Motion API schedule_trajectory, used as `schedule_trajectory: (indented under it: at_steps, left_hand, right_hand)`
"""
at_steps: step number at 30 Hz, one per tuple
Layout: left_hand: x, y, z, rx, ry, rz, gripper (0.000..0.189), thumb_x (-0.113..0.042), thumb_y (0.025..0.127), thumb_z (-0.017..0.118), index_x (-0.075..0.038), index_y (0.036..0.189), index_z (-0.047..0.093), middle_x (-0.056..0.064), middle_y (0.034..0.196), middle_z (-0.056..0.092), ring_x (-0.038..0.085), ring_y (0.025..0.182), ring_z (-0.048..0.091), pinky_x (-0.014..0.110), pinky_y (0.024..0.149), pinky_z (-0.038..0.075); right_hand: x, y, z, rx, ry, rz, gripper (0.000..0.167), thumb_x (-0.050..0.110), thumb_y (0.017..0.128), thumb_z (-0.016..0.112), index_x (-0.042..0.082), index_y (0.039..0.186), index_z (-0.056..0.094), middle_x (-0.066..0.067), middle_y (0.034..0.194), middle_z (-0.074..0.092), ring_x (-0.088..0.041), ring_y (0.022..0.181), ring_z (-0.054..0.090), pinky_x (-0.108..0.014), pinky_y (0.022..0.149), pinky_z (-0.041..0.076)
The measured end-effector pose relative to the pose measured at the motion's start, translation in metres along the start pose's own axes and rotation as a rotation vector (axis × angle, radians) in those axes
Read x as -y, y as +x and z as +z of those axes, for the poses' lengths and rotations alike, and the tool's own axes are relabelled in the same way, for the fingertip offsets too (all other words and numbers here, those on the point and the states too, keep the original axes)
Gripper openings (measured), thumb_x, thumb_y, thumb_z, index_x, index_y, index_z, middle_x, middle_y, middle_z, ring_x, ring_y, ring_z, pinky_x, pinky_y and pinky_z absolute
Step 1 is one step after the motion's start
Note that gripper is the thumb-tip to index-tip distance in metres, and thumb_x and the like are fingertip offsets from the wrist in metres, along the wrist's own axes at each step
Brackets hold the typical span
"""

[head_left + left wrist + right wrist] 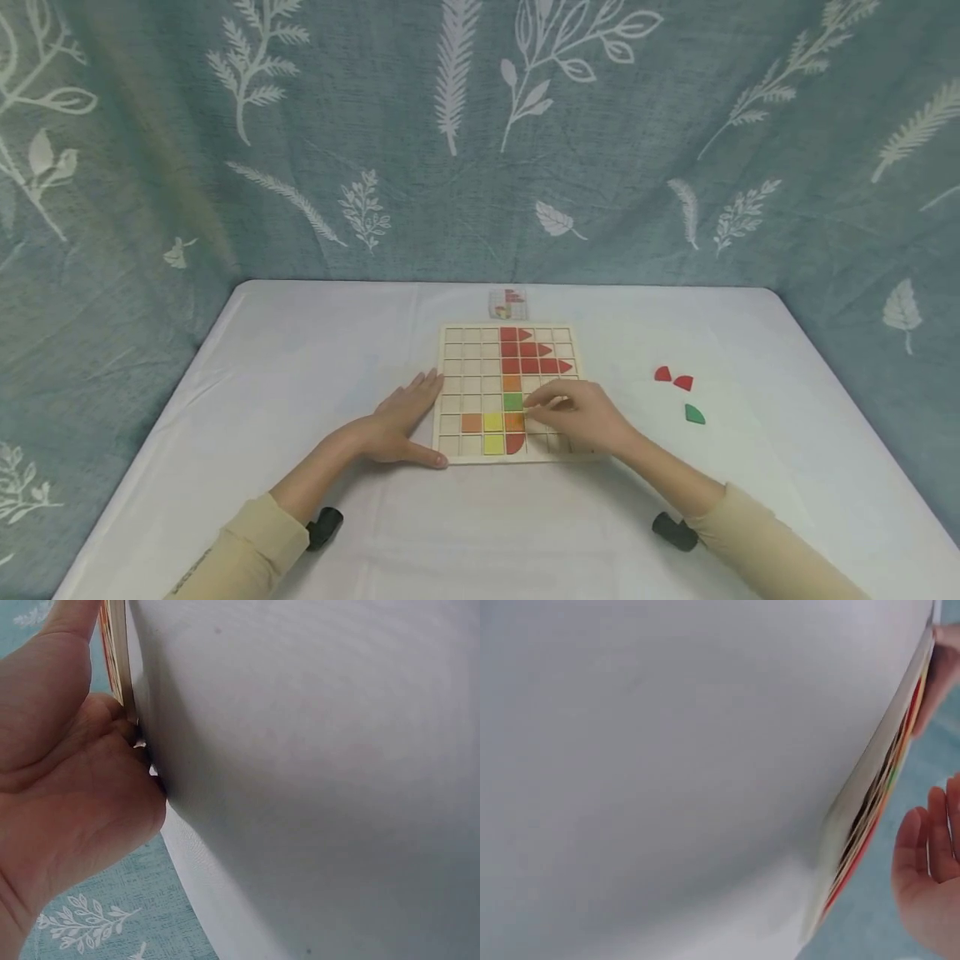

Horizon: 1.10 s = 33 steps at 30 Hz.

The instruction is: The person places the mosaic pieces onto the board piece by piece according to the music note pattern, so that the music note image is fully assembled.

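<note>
A wooden grid board (468,343) lies flat on the table, with red pieces (528,350) in its upper rows. Lower down are a green square (513,402), orange squares (471,423), yellow squares (492,444) and a red rounded piece (515,443). My left hand (401,421) rests with spread fingers against the board's left edge, its thumb at the near corner. Over the board, my right hand (581,417) has bent fingers and thumb close together beside the green square and the orange square below it. Whether a piece is between those fingertips is too small to tell.
Two red quarter-round pieces (683,382) and a green one (695,414) lie right of the board. Behind it stands a small patterned card or block (508,304). A patterned blue curtain (420,217) surrounds the white table (322,333).
</note>
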<state>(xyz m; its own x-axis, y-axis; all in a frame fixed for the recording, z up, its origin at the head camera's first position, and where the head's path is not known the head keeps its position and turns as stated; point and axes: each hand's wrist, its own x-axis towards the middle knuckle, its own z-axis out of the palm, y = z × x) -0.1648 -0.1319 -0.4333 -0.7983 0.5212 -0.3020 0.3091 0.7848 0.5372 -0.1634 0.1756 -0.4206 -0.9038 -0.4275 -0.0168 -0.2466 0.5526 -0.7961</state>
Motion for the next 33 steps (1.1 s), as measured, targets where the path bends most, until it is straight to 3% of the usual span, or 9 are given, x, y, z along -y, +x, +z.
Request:
schedule_trajectory:
  at_steps: [7, 15, 19, 25, 33]
  left_hand:
    - [-0.001, -0.001, -0.001, 0.004, -0.011, -0.003, 0.123, -0.057, 0.074, 0.077, 0.000, 0.155, 0.005, 0.018, 0.162, 0.000, 0.032, 0.149, -0.003, 0.048, 0.120, 0.002]
    - [-0.001, -0.001, 0.000, -0.007, -0.008, 0.006, 0.123, -0.057, 0.074, 0.077, 0.001, 0.155, 0.006, 0.019, 0.162, 0.002, 0.034, 0.149, -0.003, 0.051, 0.120, 0.004]
    - [-0.003, 0.000, -0.001, -0.004, -0.015, 0.012, 0.123, -0.056, 0.074, 0.077, 0.002, 0.155, 0.005, 0.020, 0.162, 0.001, 0.034, 0.148, -0.003, 0.051, 0.120, 0.003]
    - [-0.002, -0.001, -0.001, -0.010, -0.011, 0.007, 0.123, -0.056, 0.074, 0.077, 0.002, 0.155, 0.005, 0.019, 0.162, 0.001, 0.033, 0.149, -0.003, 0.050, 0.120, 0.003]
    - [-0.002, 0.000, 0.000, -0.014, -0.022, 0.011, 0.123, -0.055, 0.074, 0.078, 0.002, 0.155, 0.006, 0.019, 0.162, 0.001, 0.033, 0.149, -0.003, 0.050, 0.120, 0.003]
  right_hand:
    - [-0.035, -0.037, -0.040, -0.116, -0.097, 0.102, 0.016, 0.020, 0.089, 0.073, 0.014, 0.104, 0.073, 0.005, 0.096, 0.070, -0.014, 0.092, 0.063, -0.031, 0.084, 0.056]
    - [-0.073, -0.080, -0.091, -0.275, -0.287, 0.236, 0.017, 0.020, 0.090, 0.072, 0.007, 0.101, 0.067, 0.000, 0.084, 0.065, -0.018, 0.080, 0.058, -0.026, 0.065, 0.051]
    - [-0.081, -0.096, -0.107, -0.292, -0.323, 0.293, 0.019, 0.020, 0.089, 0.072, 0.004, 0.097, 0.064, -0.001, 0.082, 0.064, -0.019, 0.079, 0.058, -0.027, 0.063, 0.049]
    - [-0.087, -0.104, -0.113, -0.273, -0.338, 0.325, 0.024, 0.020, 0.087, 0.073, 0.001, 0.097, 0.062, -0.002, 0.081, 0.064, -0.019, 0.076, 0.059, -0.028, 0.063, 0.050]
    - [-0.094, -0.085, -0.109, -0.288, -0.299, 0.311, 0.036, 0.018, 0.088, 0.073, -0.002, 0.114, 0.059, -0.015, 0.101, 0.068, -0.031, 0.094, 0.062, -0.038, 0.077, 0.054]
